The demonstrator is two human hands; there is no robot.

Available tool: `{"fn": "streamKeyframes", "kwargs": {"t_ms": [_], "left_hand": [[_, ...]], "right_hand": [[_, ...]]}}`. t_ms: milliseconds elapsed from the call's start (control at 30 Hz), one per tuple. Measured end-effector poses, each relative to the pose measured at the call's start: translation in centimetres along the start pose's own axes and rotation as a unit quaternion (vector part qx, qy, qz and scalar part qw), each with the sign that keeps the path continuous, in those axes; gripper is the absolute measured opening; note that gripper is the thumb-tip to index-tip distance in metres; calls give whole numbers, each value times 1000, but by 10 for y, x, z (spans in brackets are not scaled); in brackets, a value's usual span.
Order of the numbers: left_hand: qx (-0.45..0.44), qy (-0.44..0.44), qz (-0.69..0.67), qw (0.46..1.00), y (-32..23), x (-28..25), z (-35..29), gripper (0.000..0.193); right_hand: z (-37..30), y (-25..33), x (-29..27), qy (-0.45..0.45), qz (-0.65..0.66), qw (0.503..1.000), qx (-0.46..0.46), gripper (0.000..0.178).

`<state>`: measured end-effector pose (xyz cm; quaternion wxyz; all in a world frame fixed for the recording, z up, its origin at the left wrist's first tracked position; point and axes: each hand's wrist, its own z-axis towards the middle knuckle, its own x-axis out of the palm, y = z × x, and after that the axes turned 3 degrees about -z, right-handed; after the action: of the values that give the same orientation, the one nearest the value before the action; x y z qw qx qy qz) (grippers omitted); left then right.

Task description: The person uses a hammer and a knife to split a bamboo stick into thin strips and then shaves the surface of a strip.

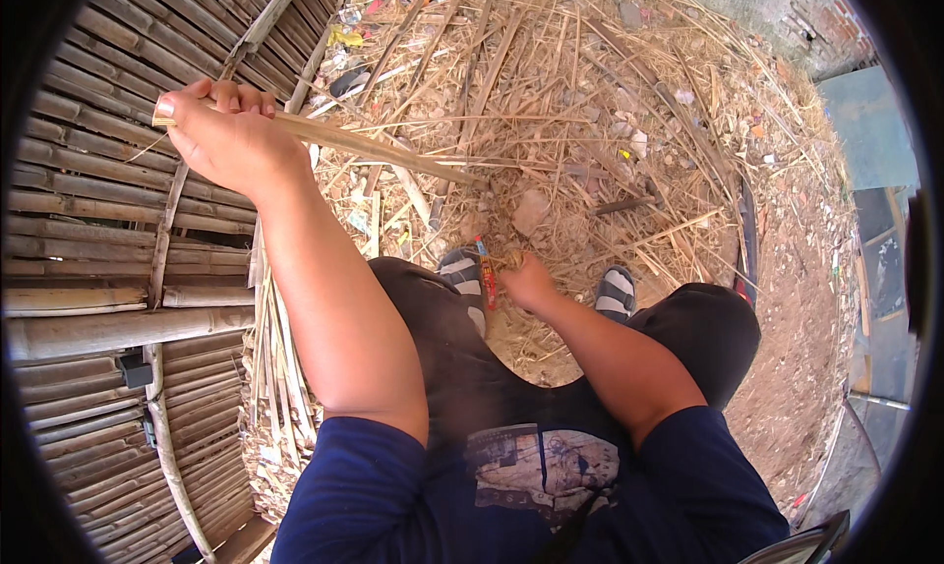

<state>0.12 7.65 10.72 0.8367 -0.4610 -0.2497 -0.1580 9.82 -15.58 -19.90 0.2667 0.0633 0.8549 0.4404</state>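
My left hand, raised at the left, is closed around a split bamboo strip. From my fist the strip slopes down to the right, its far end over the straw-littered ground. Low between my feet, my right hand is closed, fingers curled. Whatever it grips is hidden by the hand. A slim red wrapper or packet shows just left of that hand, beside my left sandalled foot. I cannot tell whether the hand touches it.
A bamboo slat wall stands close at my left. Dry straw, bamboo slivers and scraps cover the ground ahead. A stone lies past my right hand. Blue-grey sheets stand at the right edge, and a masonry wall at the back.
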Motion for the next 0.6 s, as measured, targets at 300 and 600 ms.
{"fn": "streamKeyframes", "kwargs": {"t_ms": [300,600], "left_hand": [[3,-7,8,1000,1,12,-9,29],[22,-18,31,999,3,7,-3,39]], "right_hand": [[1,6,4,-23,-12,997,-68,44],[-12,26,2,-17,-31,993,-114,47]]}}
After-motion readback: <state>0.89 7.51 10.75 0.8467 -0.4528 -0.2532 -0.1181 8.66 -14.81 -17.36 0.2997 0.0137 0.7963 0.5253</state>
